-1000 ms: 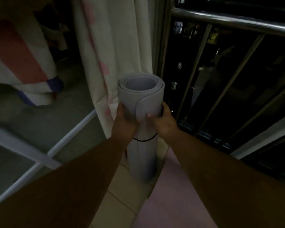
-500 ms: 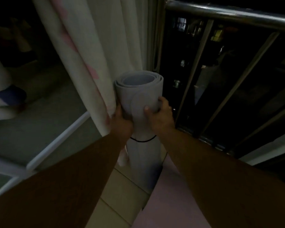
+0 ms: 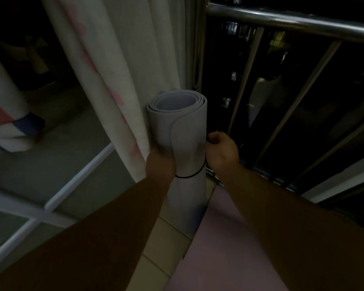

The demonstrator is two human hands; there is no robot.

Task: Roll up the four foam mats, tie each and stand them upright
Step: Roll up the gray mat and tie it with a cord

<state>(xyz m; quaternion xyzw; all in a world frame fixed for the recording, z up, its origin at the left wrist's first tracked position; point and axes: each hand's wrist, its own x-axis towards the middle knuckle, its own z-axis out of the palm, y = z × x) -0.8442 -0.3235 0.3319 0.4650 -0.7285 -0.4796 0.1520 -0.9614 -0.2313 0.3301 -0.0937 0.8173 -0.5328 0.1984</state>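
Rolled foam mat (image 3: 185,133) stands upright at the centre of the frame, its foot on the tiled floor (image 3: 166,240), wedged between the pale curtain (image 3: 124,80) on the left and the metal railing (image 3: 282,22) on the right. A black band (image 3: 189,175) already circles it about halfway down, so this roll looks tied and the step in hand is standing it in its place. The left hand (image 3: 160,162) grips the roll's left side, fingers curled onto the foam. The right hand (image 3: 222,152) sits at the roll's right edge with its fingers curled, just where the band comes up – whether it pinches the band or holds nothing, I cannot tell. A pink mat (image 3: 229,248) lies flat at the lower centre. Next, I judge, both hands should come off gently – the roll leaning on the curtain could tip – before turning to that flat mat.
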